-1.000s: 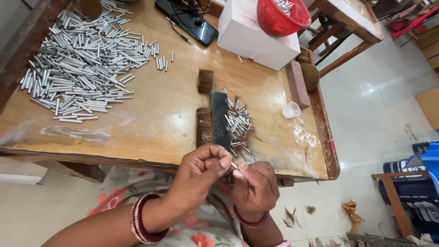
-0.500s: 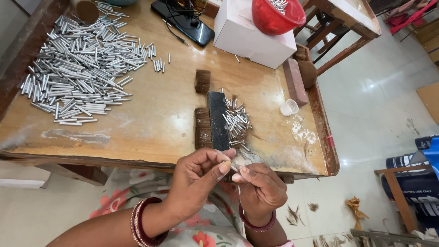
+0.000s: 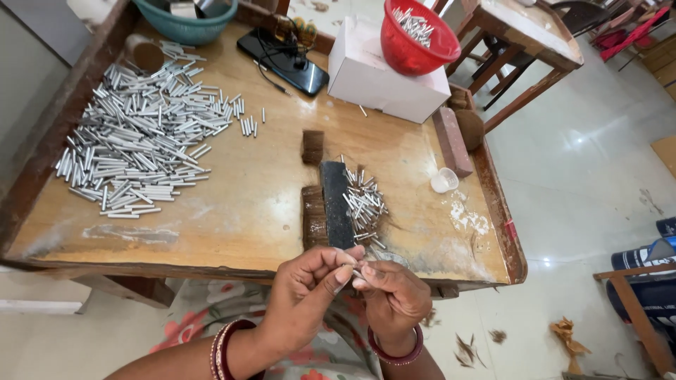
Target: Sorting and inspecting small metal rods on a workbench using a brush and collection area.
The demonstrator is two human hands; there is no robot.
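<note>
One small metal tube (image 3: 360, 273), pinched between fingertips of both the left hand (image 3: 308, 295) and right hand (image 3: 392, 295) over the near table (image 3: 246, 211) edge; one dark block (image 3: 336, 204); two tube heaps, one red bowl (image 3: 415, 35), one white box (image 3: 384, 81).

Bare hands and forearms — red bangles (image 3: 227, 350) stacked on the left wrist, a dark red bangle (image 3: 396, 354) on the right — floral-print clothing (image 3: 232, 309).

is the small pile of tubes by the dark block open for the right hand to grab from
Probably yes. The small pile lies on the table just beyond the right hand, on the right of the dark block, with nothing over it. But both hands are pinching a small tube right now.
</note>
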